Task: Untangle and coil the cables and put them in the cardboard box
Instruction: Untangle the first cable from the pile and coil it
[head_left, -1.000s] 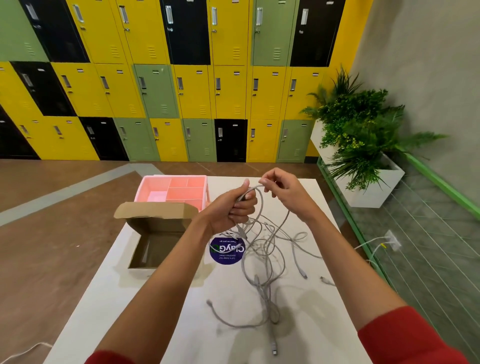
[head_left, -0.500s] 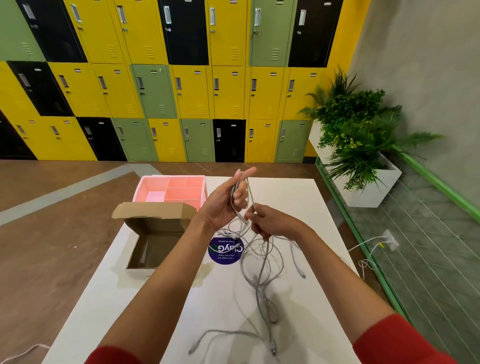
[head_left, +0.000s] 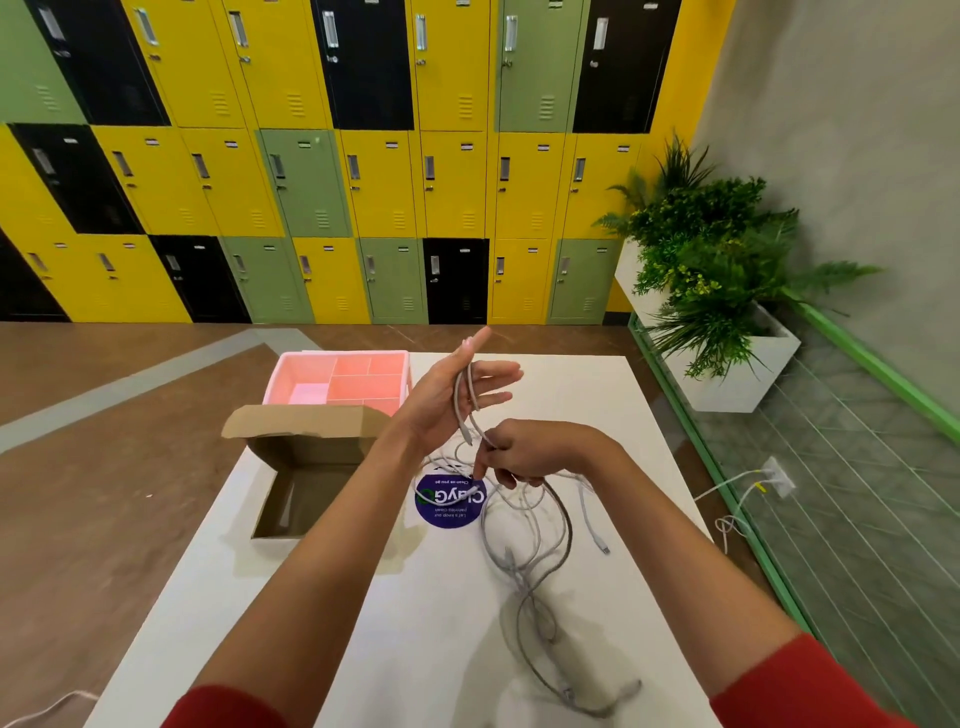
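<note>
A tangle of grey and white cables (head_left: 530, 551) lies on the white table (head_left: 597, 395) and hangs up to my hands. My left hand (head_left: 447, 395) is raised with fingers spread, and loops of grey cable run over its palm between thumb and fingers. Just below it my right hand (head_left: 530, 452) pinches the same grey cable, pulling it down from the loops. The open cardboard box (head_left: 306, 467) stands to the left of my hands, its flap up; its inside is dark, and a pale streak shows on its floor.
A pink divided tray (head_left: 343, 379) sits behind the box. A round blue sticker (head_left: 451, 501) lies on the table under the cables. Lockers line the far wall. A planter (head_left: 727, 322) and a green-framed glass rail (head_left: 727, 493) stand along the right.
My left hand opened from a fist to spread fingers with cable loops around it. My right hand dropped from beside the left to below it, drawing cable down; the tangle shifted toward me.
</note>
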